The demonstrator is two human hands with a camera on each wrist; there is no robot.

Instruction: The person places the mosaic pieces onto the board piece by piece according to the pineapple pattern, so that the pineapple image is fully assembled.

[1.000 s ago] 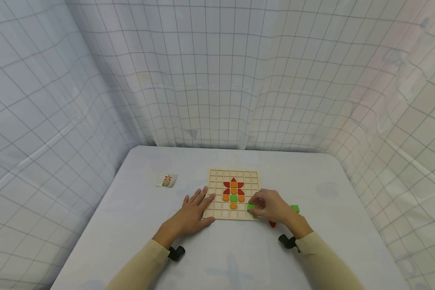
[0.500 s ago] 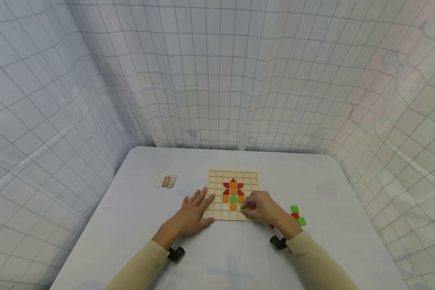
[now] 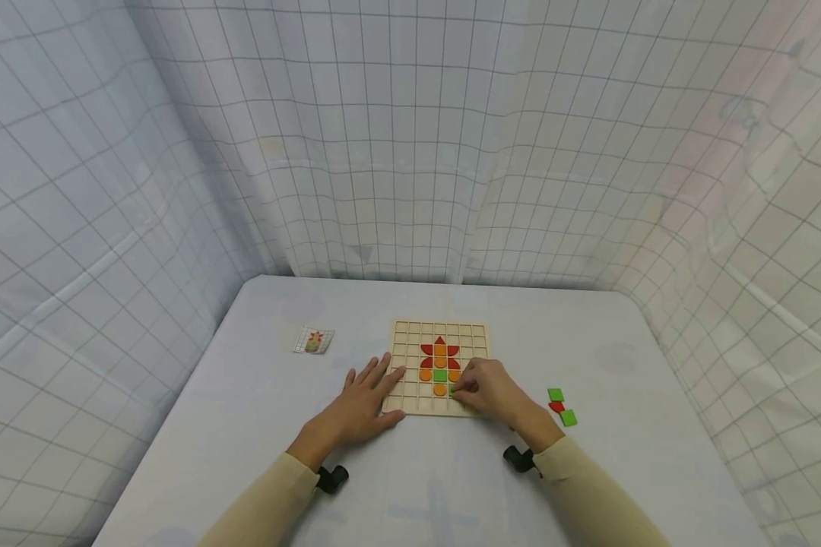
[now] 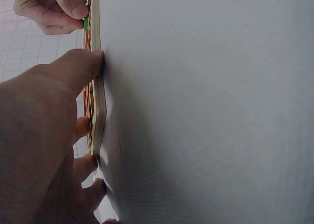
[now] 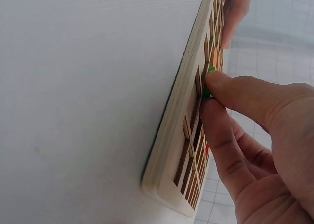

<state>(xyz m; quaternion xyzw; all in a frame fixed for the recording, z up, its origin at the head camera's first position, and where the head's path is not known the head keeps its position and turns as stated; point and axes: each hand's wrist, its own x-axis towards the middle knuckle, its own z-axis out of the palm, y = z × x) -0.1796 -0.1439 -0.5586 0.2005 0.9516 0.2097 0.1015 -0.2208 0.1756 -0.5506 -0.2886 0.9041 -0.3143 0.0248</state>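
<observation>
A wooden grid board (image 3: pixel 407 336) lies on the white table, with red, orange and green tiles forming a figure in its cells. My left hand (image 3: pixel 362 404) rests at the board's left side, fingers spread over its edge. In the left wrist view the thumb (image 4: pixel 88 62) lies against the board's edge. My right hand (image 3: pixel 494 393) pinches a green tile (image 5: pixel 208 89) between thumb and fingertips, right at a cell beside the lowest orange disc (image 3: pixel 440 389). The fingers hide most of this tile in the head view.
Right of the board lie two green square tiles (image 3: pixel 568 418) and a red tile (image 3: pixel 556 407). A small pattern card (image 3: pixel 313 340) sits to the left of the board. White grid-patterned curtains (image 3: pixel 410 190) enclose the table's back and sides.
My right hand has moved left across the board with the green tile, from near the right edge to beside the lowest orange disc. The left hand stays in place.
</observation>
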